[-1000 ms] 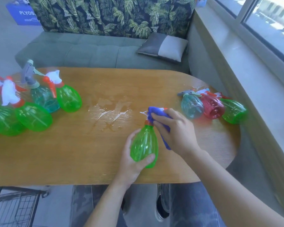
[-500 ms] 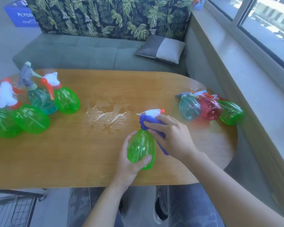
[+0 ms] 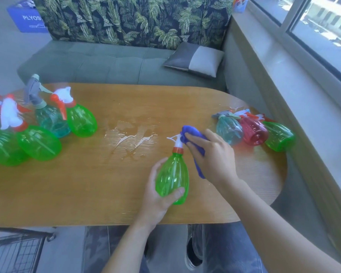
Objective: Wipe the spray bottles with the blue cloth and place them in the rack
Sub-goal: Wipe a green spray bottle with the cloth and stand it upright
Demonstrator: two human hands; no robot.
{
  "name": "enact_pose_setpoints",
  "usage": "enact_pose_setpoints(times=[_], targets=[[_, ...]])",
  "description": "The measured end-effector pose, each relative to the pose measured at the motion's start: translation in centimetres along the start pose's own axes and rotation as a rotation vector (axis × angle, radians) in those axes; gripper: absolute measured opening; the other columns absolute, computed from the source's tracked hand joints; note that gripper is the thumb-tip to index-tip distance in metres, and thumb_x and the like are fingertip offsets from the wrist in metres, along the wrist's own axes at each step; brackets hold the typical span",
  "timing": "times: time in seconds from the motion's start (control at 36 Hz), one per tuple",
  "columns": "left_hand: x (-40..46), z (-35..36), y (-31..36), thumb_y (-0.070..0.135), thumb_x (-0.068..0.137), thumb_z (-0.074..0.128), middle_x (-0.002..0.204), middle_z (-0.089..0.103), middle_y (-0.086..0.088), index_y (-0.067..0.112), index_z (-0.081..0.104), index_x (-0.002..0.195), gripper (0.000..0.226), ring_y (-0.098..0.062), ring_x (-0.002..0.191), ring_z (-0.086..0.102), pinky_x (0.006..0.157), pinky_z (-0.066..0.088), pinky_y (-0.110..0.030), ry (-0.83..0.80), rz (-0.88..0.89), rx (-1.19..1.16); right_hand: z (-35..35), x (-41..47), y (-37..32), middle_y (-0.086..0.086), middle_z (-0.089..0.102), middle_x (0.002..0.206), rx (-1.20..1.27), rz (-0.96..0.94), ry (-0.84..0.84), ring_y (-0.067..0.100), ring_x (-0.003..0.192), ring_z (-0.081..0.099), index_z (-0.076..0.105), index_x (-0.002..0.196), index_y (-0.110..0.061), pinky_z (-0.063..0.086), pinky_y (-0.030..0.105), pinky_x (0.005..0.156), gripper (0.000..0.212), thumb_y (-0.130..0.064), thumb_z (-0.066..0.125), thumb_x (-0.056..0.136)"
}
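Head view, looking down: left hand [image 3: 156, 196] wrapped around the belly of a translucent green plastic spray bottle [image 3: 172, 177], held upright just above the wooden oval surface [image 3: 98, 186], near its front edge; right hand [image 3: 213, 156] clutching a bunched blue cloth [image 3: 193, 134] pressed against the white trigger head. Risk one: slippery plastic, so could twist or slide out of the left grip under a hard rub at the top, then roll off the near edge onto the floor. Risk two: trigger squeezed under the cloth, more liquid onto the surface. Risk three: cloth tail dragging through the spilled puddle [image 3: 130, 139] just left of the bottle, wetting what was meant to dry. Close on the right, three bottles lying on their sides, a pale blue one [image 3: 229, 130], a red one [image 3: 254, 132] and a green one [image 3: 279, 136], the last near the rounded end of the surface; a wide right elbow swing could knock them over the rim. Far left, a crowded cluster of green and teal bottles [image 3: 47, 127]. Open room: bare wood between puddle and front edge. Black wire rack [image 3: 14, 251] low at bottom left, below the surface, so a reach down past the edge needed.
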State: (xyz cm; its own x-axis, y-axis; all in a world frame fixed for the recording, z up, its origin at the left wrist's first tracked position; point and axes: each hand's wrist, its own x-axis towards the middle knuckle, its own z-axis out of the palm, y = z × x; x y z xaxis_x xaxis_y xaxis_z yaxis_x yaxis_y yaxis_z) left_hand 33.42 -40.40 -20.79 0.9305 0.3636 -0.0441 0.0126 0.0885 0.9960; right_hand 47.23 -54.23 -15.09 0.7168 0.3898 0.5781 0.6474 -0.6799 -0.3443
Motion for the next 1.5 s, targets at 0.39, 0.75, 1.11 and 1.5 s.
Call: enact_pose_setpoints(times=[0.39, 0.75, 1.11, 1.5], targets=[[-0.1, -0.3, 0.0, 0.038, 0.069, 0.094, 0.147, 0.062, 0.002, 0.043, 0.053, 0.148, 0.089, -0.029, 0.131, 0.065, 0.112, 0.052, -0.062, 0.017, -0.034, -0.008, -0.4, 0.5, 0.8, -0.017, 0.033, 0.085, -0.016, -0.028, -0.003, 0.017, 0.074, 0.054, 0.079, 0.118, -0.032, 0.034, 0.025, 0.058, 0.024, -0.031, 0.077, 0.095], [0.1, -0.5, -0.1, 0.04, 0.068, 0.091, 0.143, 0.066, 0.001, 0.044, 0.057, 0.144, 0.082, -0.025, 0.132, 0.065, 0.114, 0.053, -0.053, 0.055, -0.025, -0.057, -2.4, -3.4, 3.5, -0.011, 0.057, 0.086, -0.047, -0.102, -0.152, 0.015, 0.073, 0.054, 0.081, 0.11, -0.034, 0.039, 0.026, 0.056, 0.018, -0.027, 0.078, 0.094], [0.0, -0.4, -0.1, 0.037, 0.069, 0.092, 0.145, 0.065, 0.001, 0.042, 0.057, 0.144, 0.083, -0.028, 0.134, 0.064, 0.115, 0.052, -0.054, 0.027, -0.026, -0.05, -1.0, -1.0, 1.7, -0.017, 0.045, 0.088, 0.03, -0.107, -0.054, 0.016, 0.075, 0.052, 0.079, 0.118, -0.033, 0.044, 0.029, 0.057, 0.022, -0.033, 0.073, 0.097], [0.1, -0.6, -0.1, 0.038, 0.069, 0.091, 0.144, 0.066, 0.002, 0.042, 0.056, 0.145, 0.084, -0.025, 0.131, 0.066, 0.111, 0.055, -0.053, 0.002, -0.026, -0.051, -2.8, -3.3, 2.8, -0.012, 0.057, 0.087, 0.22, 0.149, 0.039, 0.012, 0.075, 0.057, 0.08, 0.117, -0.027, 0.049, 0.031, 0.069, 0.02, -0.027, 0.075, 0.097]])
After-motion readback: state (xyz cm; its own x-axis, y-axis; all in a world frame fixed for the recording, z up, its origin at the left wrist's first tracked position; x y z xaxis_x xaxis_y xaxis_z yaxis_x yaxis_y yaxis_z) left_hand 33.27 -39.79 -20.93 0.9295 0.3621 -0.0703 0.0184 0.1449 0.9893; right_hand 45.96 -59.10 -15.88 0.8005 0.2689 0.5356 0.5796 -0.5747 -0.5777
